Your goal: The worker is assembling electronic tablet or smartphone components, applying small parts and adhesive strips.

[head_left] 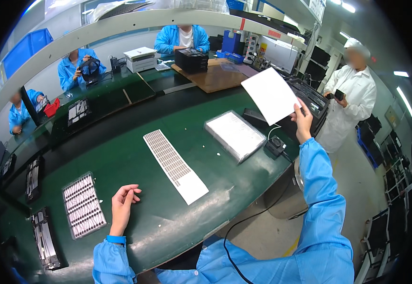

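Note:
My right hand [303, 121], raised over the right side of the table, grips a blank white sheet [271, 96] by its near right corner. My left hand [124, 202] hovers low over the near left of the table, its fingers loosely bent and a little apart, with nothing seen in it. To its right lies a long white label strip [168, 161] with rows of small grey rectangles. On its left sits a clear tray [84, 206] filled with rows of small black parts with wires. A stack of white sheets in clear wrap [236, 135] lies below the raised sheet.
A black power adapter [277, 146] with a cable sits near the table's right edge. Black devices [45, 239] lie along the left. Across the green table [135, 151], people in blue work; a person in white [353, 90] stands at right.

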